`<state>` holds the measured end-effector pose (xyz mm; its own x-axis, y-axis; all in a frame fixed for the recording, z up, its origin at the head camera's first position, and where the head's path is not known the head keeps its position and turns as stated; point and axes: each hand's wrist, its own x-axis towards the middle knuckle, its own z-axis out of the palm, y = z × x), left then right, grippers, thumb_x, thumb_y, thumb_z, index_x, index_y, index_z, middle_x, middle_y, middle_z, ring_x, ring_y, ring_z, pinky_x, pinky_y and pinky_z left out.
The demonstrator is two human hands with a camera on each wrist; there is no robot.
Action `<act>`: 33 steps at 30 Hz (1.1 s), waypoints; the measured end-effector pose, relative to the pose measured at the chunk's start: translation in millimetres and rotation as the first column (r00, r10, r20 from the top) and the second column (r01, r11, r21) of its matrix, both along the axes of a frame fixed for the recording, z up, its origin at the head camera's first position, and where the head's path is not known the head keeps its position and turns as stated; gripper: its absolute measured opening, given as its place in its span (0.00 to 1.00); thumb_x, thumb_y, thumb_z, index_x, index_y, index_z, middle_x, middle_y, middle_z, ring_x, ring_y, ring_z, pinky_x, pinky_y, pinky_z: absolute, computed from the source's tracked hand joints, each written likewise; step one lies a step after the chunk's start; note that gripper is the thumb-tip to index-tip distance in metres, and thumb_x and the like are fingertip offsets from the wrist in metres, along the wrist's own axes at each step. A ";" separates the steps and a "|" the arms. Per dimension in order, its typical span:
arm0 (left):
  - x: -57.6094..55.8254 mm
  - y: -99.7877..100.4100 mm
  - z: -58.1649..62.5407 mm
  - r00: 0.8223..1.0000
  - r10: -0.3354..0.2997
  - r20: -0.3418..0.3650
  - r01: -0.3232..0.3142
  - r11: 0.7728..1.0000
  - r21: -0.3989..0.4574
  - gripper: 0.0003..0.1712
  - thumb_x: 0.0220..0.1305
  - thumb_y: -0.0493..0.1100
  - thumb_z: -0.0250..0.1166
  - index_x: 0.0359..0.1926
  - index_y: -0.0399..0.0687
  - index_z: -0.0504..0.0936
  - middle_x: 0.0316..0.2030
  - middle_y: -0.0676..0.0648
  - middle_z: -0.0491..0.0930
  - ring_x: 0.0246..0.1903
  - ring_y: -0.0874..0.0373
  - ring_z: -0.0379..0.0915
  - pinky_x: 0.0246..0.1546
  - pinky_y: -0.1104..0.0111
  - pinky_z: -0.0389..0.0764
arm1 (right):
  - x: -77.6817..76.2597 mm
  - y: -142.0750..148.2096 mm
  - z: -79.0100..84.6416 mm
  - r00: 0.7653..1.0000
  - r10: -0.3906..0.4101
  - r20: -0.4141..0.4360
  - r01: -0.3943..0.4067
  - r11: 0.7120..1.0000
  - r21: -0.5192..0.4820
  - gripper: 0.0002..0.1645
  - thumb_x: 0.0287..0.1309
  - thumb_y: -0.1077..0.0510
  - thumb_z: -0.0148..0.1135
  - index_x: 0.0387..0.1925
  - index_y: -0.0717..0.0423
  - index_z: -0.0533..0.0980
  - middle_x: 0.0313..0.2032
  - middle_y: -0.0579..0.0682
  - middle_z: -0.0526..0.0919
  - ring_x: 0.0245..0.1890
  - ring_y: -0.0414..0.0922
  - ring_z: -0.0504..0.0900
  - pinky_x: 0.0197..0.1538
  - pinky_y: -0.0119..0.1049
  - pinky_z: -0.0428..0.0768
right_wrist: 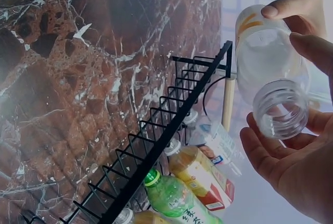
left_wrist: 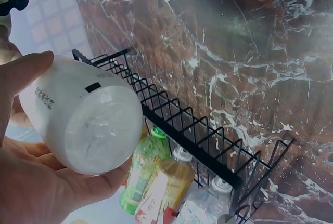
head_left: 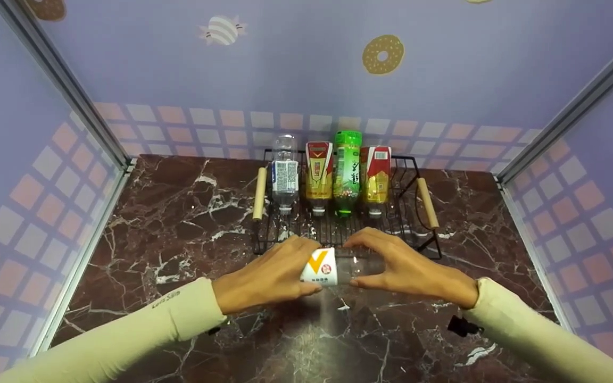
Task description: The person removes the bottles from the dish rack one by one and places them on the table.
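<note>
A clear plastic bottle with a white label and an orange V (head_left: 320, 266) is held sideways above the table's front part. My left hand (head_left: 272, 274) grips its labelled end, thumb on the near side and fingers over the far side. In the left wrist view the bottle's round base (left_wrist: 104, 130) faces the camera. My right hand (head_left: 402, 268) is at the other end, thumb and fingers spread apart around the neck. The right wrist view shows the bottle's threaded mouth (right_wrist: 281, 110) without a cap.
Behind the hands, a black wire basket (head_left: 414, 213) with wooden handles (head_left: 259, 194) holds a clear bottle (head_left: 285, 178), two red-and-yellow labelled bottles (head_left: 319, 175) and a green bottle (head_left: 347, 170), caps toward me. The dark marble-patterned table (head_left: 179, 234) has purple walls (head_left: 296, 64) on three sides.
</note>
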<state>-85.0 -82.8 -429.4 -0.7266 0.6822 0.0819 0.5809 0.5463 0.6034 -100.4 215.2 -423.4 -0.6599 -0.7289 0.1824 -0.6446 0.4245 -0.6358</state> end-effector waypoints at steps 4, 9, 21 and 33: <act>0.1 -6.4 1.8 1.000 0.016 0.000 -0.016 0.999 0.034 0.30 0.65 0.42 0.80 0.61 0.35 0.79 0.52 0.39 0.82 0.46 0.52 0.77 0.39 0.73 0.86 | -1.4 2.9 1.7 1.000 -0.014 -0.011 0.014 1.000 -0.011 0.39 0.58 0.55 0.85 0.67 0.58 0.77 0.62 0.53 0.85 0.58 0.49 0.86 0.61 0.47 0.89; -0.4 -15.3 4.1 0.997 0.081 0.011 -0.082 0.993 0.081 0.35 0.64 0.38 0.80 0.66 0.29 0.77 0.59 0.31 0.80 0.48 0.49 0.78 0.39 0.72 0.88 | -4.4 7.9 4.1 0.998 -0.064 -0.019 0.064 0.998 -0.004 0.43 0.59 0.53 0.84 0.71 0.61 0.74 0.65 0.55 0.84 0.61 0.52 0.85 0.66 0.53 0.86; -10.0 -36.6 7.2 0.961 0.272 0.044 -0.275 0.947 0.168 0.40 0.62 0.39 0.82 0.69 0.29 0.74 0.57 0.34 0.80 0.47 0.49 0.78 0.42 0.63 0.90 | -15.4 19.5 0.3 0.989 -0.132 0.071 0.137 0.988 -0.070 0.45 0.61 0.54 0.84 0.74 0.63 0.73 0.63 0.54 0.86 0.60 0.52 0.86 0.67 0.56 0.85; -20.8 -56.5 1.4 0.914 0.402 0.053 -0.401 0.878 0.260 0.47 0.58 0.35 0.83 0.74 0.30 0.71 0.60 0.34 0.79 0.51 0.44 0.79 0.49 0.53 0.90 | -19.4 27.4 -7.4 0.975 -0.200 0.097 0.206 0.977 -0.061 0.44 0.60 0.53 0.85 0.74 0.56 0.75 0.62 0.49 0.87 0.59 0.48 0.85 0.67 0.52 0.84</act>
